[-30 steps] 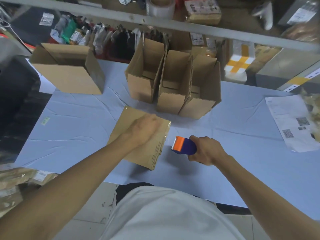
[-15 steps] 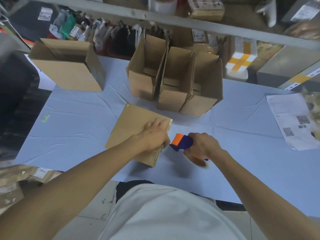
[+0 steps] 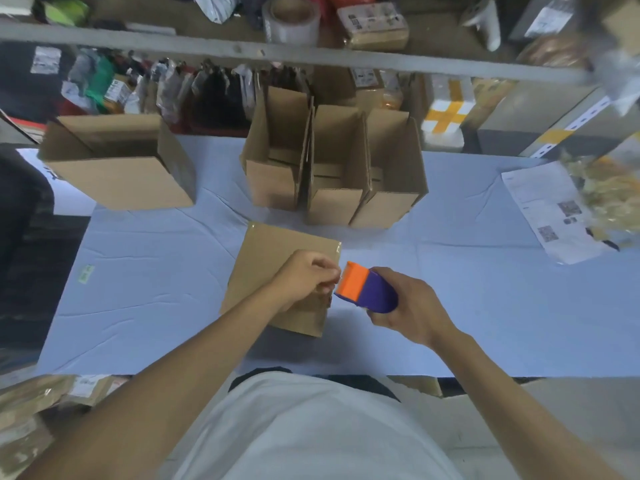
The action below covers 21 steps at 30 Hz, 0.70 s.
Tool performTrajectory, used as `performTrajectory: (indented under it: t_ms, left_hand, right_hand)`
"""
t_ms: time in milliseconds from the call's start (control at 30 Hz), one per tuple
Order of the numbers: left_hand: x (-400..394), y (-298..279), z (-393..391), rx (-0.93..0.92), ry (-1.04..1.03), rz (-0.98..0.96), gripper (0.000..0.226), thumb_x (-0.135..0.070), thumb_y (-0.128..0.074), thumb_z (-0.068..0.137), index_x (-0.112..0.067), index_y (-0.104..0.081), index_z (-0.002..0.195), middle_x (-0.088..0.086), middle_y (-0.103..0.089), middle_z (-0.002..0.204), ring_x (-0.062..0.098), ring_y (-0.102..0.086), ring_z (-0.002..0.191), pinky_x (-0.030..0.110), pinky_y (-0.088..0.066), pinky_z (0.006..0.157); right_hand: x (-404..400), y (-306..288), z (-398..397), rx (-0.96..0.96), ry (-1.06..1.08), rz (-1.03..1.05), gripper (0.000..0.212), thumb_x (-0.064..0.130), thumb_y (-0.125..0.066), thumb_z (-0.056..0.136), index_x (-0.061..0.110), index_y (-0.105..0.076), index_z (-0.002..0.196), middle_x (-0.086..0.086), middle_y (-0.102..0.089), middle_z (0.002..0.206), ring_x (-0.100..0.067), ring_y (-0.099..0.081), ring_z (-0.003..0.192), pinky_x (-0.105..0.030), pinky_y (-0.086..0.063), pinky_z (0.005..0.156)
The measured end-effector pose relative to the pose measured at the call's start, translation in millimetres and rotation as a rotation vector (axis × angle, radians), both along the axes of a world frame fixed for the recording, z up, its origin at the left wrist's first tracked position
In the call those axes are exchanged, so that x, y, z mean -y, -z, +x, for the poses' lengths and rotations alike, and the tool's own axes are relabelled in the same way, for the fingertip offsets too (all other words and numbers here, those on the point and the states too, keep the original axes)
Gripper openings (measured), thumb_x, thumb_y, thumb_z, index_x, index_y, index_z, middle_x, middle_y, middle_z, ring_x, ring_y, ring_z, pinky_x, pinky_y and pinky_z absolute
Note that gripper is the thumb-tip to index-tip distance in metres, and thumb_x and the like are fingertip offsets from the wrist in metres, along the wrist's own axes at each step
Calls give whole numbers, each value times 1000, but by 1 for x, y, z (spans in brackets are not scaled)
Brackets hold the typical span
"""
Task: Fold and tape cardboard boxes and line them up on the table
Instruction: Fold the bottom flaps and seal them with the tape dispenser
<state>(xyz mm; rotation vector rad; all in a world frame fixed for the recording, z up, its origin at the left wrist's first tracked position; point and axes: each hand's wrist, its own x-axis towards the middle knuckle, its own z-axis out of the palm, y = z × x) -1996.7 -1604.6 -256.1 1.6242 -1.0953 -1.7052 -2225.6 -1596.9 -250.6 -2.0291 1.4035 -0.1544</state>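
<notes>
On the blue-covered table (image 3: 145,306), far left: one large open box (image 3: 117,168), standing alone. Centre back: three open boxes (image 3: 332,174) upright, touching side by side in a row. Just in front of them: closed box (image 3: 273,265) lying flat, bottom up. Left hand (image 3: 304,275) over its right edge, fingertips pinched together at the mouth of the tape dispenser (image 3: 367,289); whether tape is between them cannot be told. Right hand (image 3: 412,306) grips the dispenser body, orange end toward the box. Far right: printed sheet (image 3: 550,213) lying flat on the table.
</notes>
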Motion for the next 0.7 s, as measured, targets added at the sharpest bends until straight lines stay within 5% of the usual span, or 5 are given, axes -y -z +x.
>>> performTrajectory:
  t_ms: [233,400,700]
  left_hand:
    - [3,0,14,-43,22,60,14,0,-58,92,1,-68,102,13,-62,85,19,-58,76,30,-52,74]
    - [5,5,16,-34,64,96,10,-8,-59,95,-11,-65,88,6,-56,76,14,-53,65,25,-50,66]
    - [8,7,14,258,179,-51,8,-1,-57,94,1,-65,96,11,-65,77,17,-63,63,27,-57,66]
  right_hand:
    - [-6,0,16,12,20,-46,55,35,-77,67,39,-52,116,15,-64,93,-10,-59,78,-24,-51,68]
    - [-9,6,19,1,24,-39,56,34,-77,68,37,-53,119,16,-64,96,-10,-59,80,-25,-51,70]
    - [-4,13,20,-39,-19,-48,58,37,-78,68,38,-51,120,15,-65,97,-9,-59,80,-14,-43,65]
